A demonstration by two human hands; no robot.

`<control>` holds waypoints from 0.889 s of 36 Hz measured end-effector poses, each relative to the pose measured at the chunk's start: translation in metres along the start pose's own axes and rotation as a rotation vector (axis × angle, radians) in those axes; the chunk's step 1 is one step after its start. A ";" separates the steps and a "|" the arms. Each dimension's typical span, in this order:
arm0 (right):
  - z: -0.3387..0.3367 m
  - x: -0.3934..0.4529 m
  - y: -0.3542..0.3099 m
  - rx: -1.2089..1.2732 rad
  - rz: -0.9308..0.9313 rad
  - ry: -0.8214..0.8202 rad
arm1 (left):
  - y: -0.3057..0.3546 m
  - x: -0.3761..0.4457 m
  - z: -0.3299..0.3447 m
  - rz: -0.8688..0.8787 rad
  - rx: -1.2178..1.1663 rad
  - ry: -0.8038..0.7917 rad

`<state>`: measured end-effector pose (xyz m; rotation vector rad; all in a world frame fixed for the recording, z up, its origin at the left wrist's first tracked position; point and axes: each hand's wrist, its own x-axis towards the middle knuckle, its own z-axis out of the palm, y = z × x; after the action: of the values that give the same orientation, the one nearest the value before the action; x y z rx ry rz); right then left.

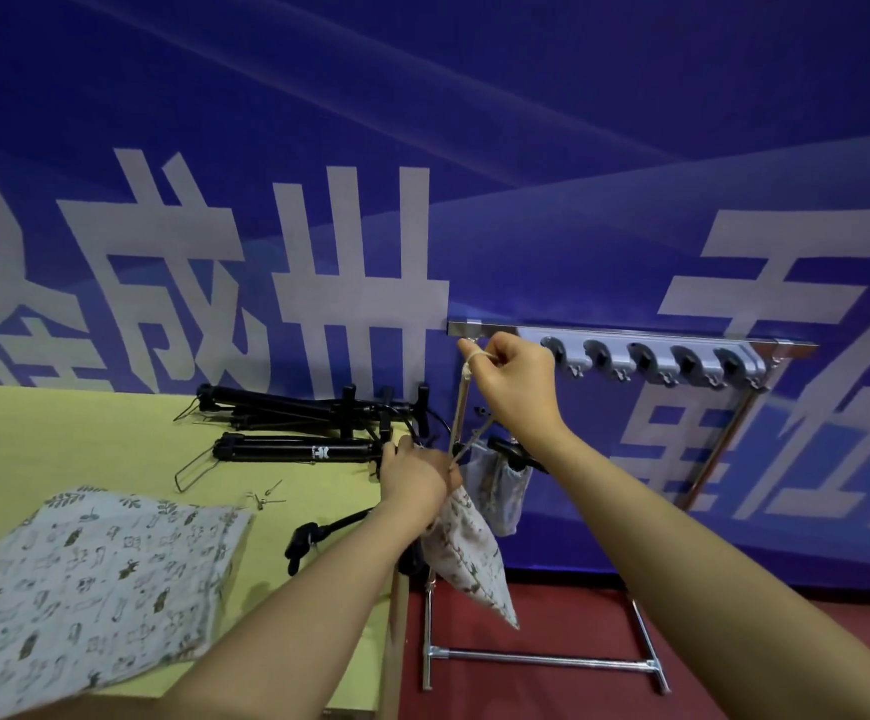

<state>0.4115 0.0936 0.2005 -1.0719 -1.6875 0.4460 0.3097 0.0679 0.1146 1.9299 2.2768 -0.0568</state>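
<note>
A small printed drawstring bag hangs beside the table edge. My left hand grips its gathered neck. My right hand is raised higher and pinches the bag's beige cord, stretched taut up to the left end of a metal rack bar. A second printed bag hangs behind, partly hidden by the first bag and my arm.
The rack carries a grey strip with several round clips and stands on a tube frame over red floor. On the yellow table lie folded black tripods, a printed cloth, a black handle and small metal hooks.
</note>
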 end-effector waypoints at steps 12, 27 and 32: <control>-0.030 -0.004 0.031 -0.047 0.134 -0.163 | 0.010 -0.001 0.035 -0.012 -0.319 -0.187; -0.084 -0.038 0.084 -0.332 0.278 -0.234 | 0.092 -0.006 -0.002 0.294 -0.737 -0.112; -0.107 -0.038 0.111 -0.281 0.338 -0.228 | 0.129 0.002 0.003 0.230 -0.765 -0.072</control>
<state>0.5583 0.0998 0.1403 -1.5751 -1.8087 0.5745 0.4366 0.0912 0.1203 1.6879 1.6456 0.6553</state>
